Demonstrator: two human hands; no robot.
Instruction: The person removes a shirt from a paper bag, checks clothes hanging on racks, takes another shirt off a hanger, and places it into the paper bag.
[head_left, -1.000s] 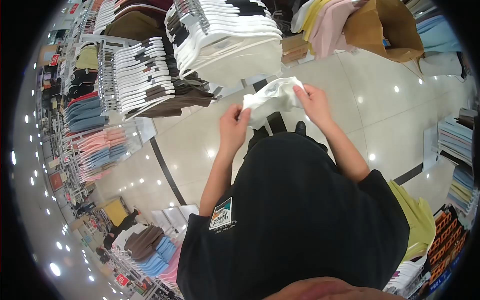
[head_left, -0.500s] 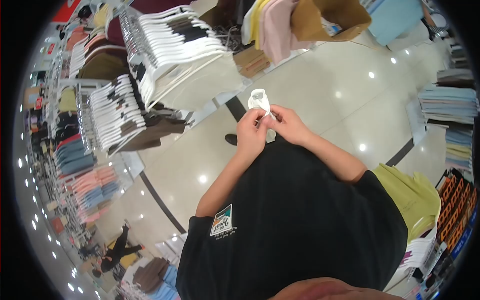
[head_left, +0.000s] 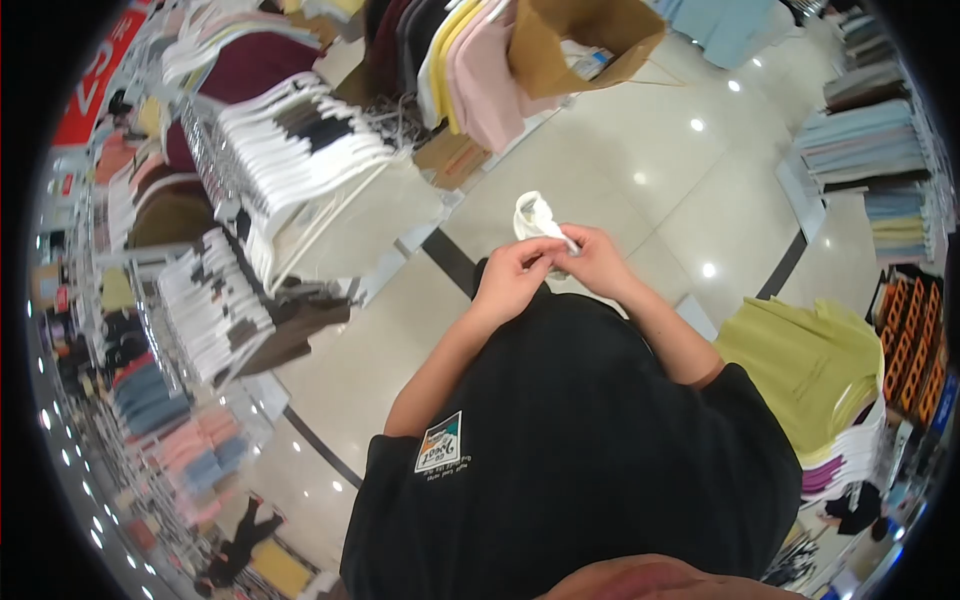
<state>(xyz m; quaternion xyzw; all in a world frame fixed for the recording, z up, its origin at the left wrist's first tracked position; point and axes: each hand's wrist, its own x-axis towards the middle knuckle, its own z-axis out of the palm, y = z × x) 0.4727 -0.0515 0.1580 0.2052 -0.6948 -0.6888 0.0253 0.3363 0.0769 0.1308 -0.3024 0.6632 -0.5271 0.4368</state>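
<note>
Both hands meet in front of my black T-shirt (head_left: 570, 440), pinching a white, looped, cloth-like thing (head_left: 535, 212) whose kind I cannot make out. Its loop rises above the fingers, and a paler part hangs below them. My left hand (head_left: 515, 278) is closed on its lower left side, fingers bent. On the right side, my right hand (head_left: 598, 265) has thumb and fingers pressed together on it. The fingertips of the two hands touch or nearly touch, hiding the middle of the thing.
At the left stand racks with white hangers (head_left: 285, 150) and brown garments (head_left: 300, 330). A brown paper bag (head_left: 580, 45) is beside pink clothes (head_left: 485, 90) at the top. Lime-green shirts (head_left: 800, 370) hang close on my right. Pale tiled floor (head_left: 650, 170) lies ahead.
My view has shifted, so the racks and bag sit further left. Both hands appear slightly lower and further right, still on the white thing, whose loop now tilts to the left.
</note>
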